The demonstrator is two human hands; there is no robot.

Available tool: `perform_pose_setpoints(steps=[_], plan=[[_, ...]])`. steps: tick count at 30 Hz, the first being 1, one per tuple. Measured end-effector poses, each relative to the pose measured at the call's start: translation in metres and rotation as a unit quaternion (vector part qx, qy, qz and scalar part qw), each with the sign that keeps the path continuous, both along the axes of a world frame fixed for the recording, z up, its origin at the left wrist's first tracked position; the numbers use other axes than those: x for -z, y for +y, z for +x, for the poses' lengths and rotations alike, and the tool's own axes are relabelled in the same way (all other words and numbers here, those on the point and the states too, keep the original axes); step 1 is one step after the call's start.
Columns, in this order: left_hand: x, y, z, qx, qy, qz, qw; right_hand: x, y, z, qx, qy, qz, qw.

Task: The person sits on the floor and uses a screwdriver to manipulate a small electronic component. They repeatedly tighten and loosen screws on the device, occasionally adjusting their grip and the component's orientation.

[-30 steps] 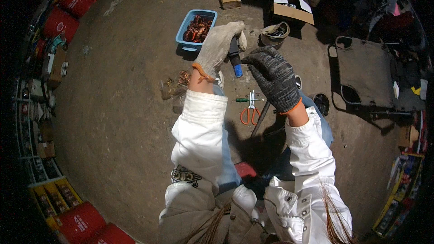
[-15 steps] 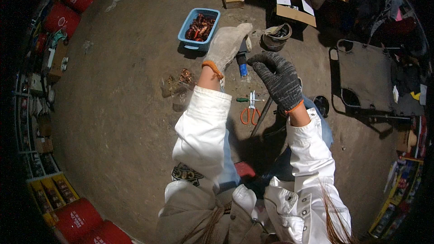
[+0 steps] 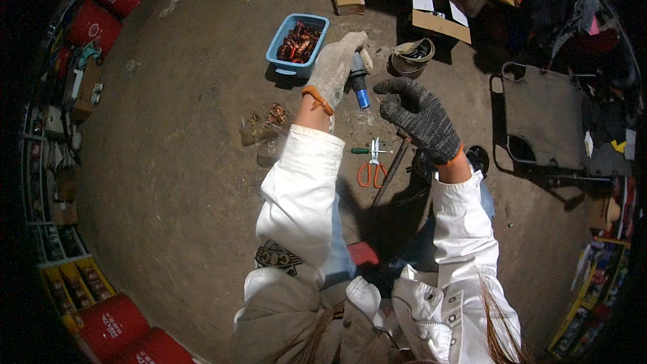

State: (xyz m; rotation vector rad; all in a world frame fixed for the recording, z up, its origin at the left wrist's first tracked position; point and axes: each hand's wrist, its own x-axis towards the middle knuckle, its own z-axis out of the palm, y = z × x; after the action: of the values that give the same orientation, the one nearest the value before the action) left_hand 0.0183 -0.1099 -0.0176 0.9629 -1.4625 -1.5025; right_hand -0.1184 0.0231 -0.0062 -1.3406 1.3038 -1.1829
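Note:
My left hand (image 3: 335, 62), in a pale glove with an orange cuff, is closed at the upper end of a dark cylindrical tool with a blue end (image 3: 362, 96). Its fingertips are partly hidden behind the hand. To the right, my right hand (image 3: 419, 116) wears a dark grey knit glove; thumb and forefinger are apart, with nothing visible between them. Below the hands lie orange-handled scissors (image 3: 372, 165) and a green-handled screwdriver (image 3: 362, 151) across them. A dark rod (image 3: 393, 170) slants beside the scissors, under my right hand.
A blue basin (image 3: 272, 52) of copper-coloured coil pieces stands beyond my left hand. A bucket (image 3: 411, 66), a small cardboard box (image 3: 349, 3) and an open carton (image 3: 441, 25) are farther off. Copper scraps (image 3: 276, 114) lie left; a folding stool (image 3: 544, 116) stands right.
My right hand has moved slightly right and down, its thumb and forefinger opening. My left hand has shifted a little left, and the dark tool's upper end has tilted left with it.

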Motion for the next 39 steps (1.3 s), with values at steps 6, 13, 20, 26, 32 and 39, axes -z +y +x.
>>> perform_pose_setpoints(steps=[6,13,20,26,32,39], plan=[[-0.001,-0.001,-0.003,0.02,-0.024,-0.033,0.999,0.007,-0.001,-0.007,-0.027,0.066,0.043,0.997],[-0.014,0.006,-0.008,-0.018,-0.034,0.063,0.997,0.026,-0.013,-0.01,0.016,-0.081,0.027,0.996],[-0.02,0.014,-0.019,0.005,-0.102,-0.024,0.995,0.021,-0.014,0.008,0.059,-0.032,-0.081,0.994],[-0.01,0.007,-0.019,0.011,0.148,0.044,0.988,0.037,-0.018,-0.016,-0.045,-0.082,0.076,0.993],[0.002,-0.004,-0.017,0.03,0.192,0.101,0.976,0.057,-0.02,-0.012,0.012,0.149,-0.181,0.972],[0.015,-0.015,-0.026,-0.022,0.158,0.109,0.981,0.043,-0.014,0.013,0.121,0.066,-0.079,0.987]])
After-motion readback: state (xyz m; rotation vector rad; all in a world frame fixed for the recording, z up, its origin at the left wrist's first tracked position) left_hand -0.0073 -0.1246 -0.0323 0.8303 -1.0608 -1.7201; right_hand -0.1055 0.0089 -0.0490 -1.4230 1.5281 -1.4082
